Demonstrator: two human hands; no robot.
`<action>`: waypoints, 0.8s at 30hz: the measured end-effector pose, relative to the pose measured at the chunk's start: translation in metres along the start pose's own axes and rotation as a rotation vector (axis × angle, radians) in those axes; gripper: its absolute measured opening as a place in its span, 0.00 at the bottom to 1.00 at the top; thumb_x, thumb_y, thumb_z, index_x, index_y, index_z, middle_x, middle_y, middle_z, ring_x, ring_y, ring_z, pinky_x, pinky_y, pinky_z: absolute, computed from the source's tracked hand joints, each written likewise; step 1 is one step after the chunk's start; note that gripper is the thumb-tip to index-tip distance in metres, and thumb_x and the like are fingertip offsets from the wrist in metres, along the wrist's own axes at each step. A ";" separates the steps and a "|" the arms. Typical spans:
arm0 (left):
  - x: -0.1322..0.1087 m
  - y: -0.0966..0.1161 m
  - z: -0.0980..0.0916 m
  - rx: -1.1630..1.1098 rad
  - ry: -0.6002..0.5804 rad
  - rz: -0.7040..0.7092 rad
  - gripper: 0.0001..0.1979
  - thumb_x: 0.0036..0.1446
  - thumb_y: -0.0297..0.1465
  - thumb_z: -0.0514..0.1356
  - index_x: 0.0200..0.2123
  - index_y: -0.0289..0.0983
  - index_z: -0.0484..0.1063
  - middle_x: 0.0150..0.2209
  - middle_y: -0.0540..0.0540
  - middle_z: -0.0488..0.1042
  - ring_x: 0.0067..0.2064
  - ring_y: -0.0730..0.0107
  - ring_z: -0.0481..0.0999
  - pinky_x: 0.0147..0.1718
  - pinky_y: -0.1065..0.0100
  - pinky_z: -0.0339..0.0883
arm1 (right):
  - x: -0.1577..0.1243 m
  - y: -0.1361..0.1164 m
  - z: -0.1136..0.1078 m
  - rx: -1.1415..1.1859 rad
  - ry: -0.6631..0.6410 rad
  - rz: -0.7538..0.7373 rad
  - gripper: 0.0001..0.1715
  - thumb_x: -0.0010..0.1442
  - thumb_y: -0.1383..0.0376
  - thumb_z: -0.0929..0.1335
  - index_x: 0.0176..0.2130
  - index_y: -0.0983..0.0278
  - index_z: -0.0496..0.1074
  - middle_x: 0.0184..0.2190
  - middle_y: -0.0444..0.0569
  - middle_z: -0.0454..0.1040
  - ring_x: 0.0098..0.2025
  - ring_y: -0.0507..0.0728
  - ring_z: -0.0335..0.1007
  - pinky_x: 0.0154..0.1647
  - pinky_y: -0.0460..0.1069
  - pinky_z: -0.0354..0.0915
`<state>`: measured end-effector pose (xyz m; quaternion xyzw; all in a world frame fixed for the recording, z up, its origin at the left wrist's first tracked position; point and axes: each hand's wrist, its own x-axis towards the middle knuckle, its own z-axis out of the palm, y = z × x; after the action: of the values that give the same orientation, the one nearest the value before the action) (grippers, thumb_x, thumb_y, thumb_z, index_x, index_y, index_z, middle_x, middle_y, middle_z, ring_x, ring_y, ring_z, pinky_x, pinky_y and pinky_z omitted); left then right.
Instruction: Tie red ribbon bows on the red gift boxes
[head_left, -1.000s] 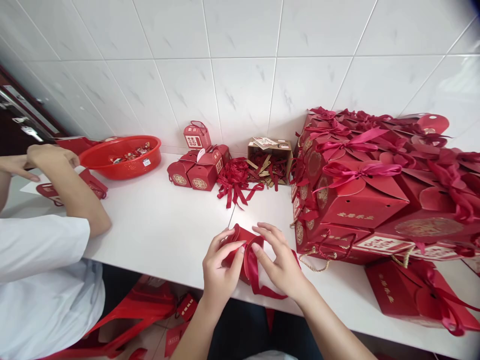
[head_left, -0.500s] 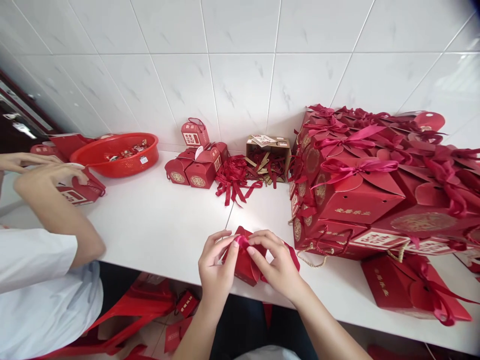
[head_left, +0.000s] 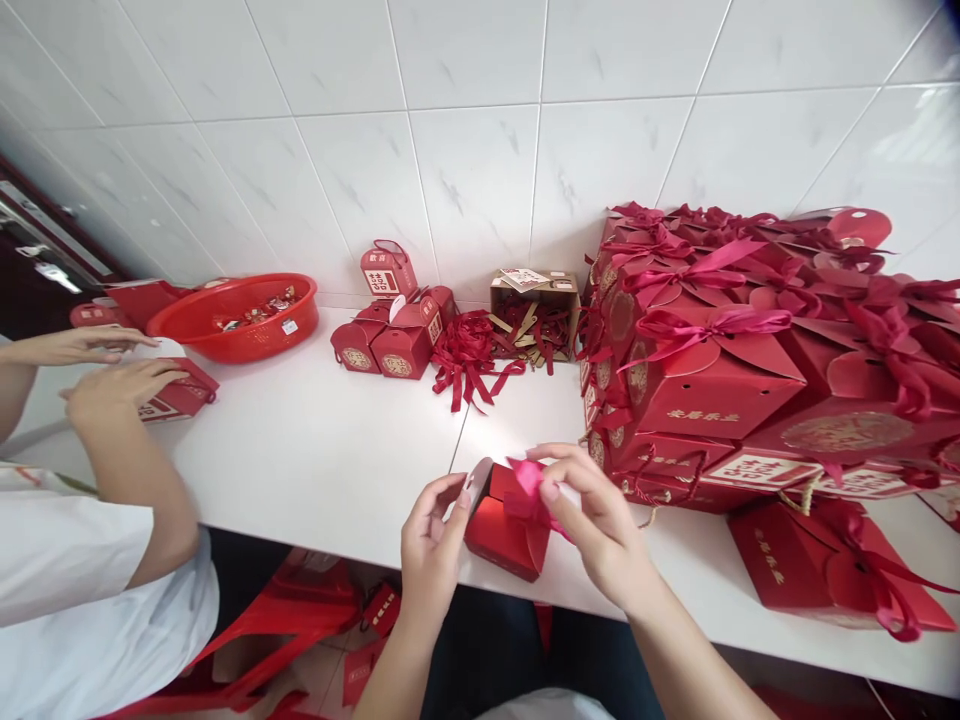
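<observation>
A small red gift box (head_left: 506, 535) stands on the white table in front of me, its top now partly open. My left hand (head_left: 435, 530) is at its left side, thumb and fingers pinching a lid flap (head_left: 478, 482) whose pale inner face shows. Above the box's right side, my right hand (head_left: 592, 515) pinches a bright pink-red ribbon (head_left: 529, 480) between thumb and fingers. Part of the ribbon hangs down behind the right hand. The inside of the box is mostly hidden.
Stacked ribboned red boxes (head_left: 720, 400) fill the right; one box (head_left: 825, 570) sits before them. Behind are smaller boxes (head_left: 401, 350), loose ribbons (head_left: 472, 350) and a carton (head_left: 574, 310). Left, a red basin (head_left: 225, 340) holds wrapped sweets beside a co-worker's hands (head_left: 124, 380) on another box.
My hands have moved apart. The box top has opened, with the left flap raised, and my right hand has drawn the ribbon to the right.
</observation>
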<state>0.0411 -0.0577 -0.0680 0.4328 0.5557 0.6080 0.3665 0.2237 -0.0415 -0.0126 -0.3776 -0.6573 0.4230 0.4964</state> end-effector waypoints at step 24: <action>-0.009 -0.011 0.000 -0.188 -0.010 -0.170 0.16 0.53 0.39 0.66 0.44 0.40 0.78 0.46 0.45 0.78 0.50 0.61 0.75 0.51 0.67 0.66 | 0.007 0.026 0.035 -0.452 -0.109 0.091 0.10 0.62 0.63 0.64 0.29 0.62 0.69 0.49 0.51 0.70 0.52 0.62 0.65 0.53 0.60 0.59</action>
<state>0.0442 -0.0642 -0.0799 0.3510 0.5292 0.6218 0.4584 0.1899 -0.0324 -0.0397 -0.4853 -0.7433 0.3067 0.3433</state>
